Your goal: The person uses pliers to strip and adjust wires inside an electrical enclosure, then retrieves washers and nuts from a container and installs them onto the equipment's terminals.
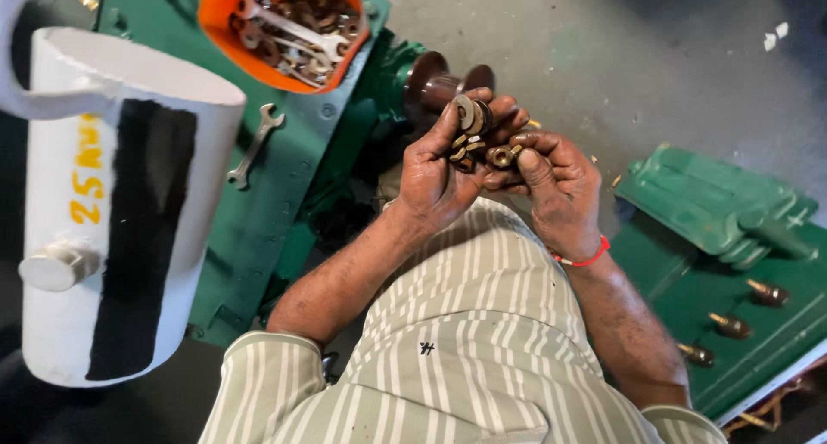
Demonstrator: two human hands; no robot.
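My left hand (435, 173) is cupped palm up in front of my chest and holds several small metal nuts and washers (469, 125) on its fingers. My right hand (560, 190), with a red band at the wrist, is beside it and pinches one brass-coloured nut (502, 156) between thumb and fingers, touching the left hand's fingertips. Both hands hover over a grey floor, just in front of a brown ribbed insulator (435, 86).
An orange bowl (226, 31) of spanners, nuts and washers rests on a green metal housing (284, 194), beside a loose spanner (255, 142). A white cylinder (103, 211) stands at left. Another green cover with brass studs (732, 323) lies at right.
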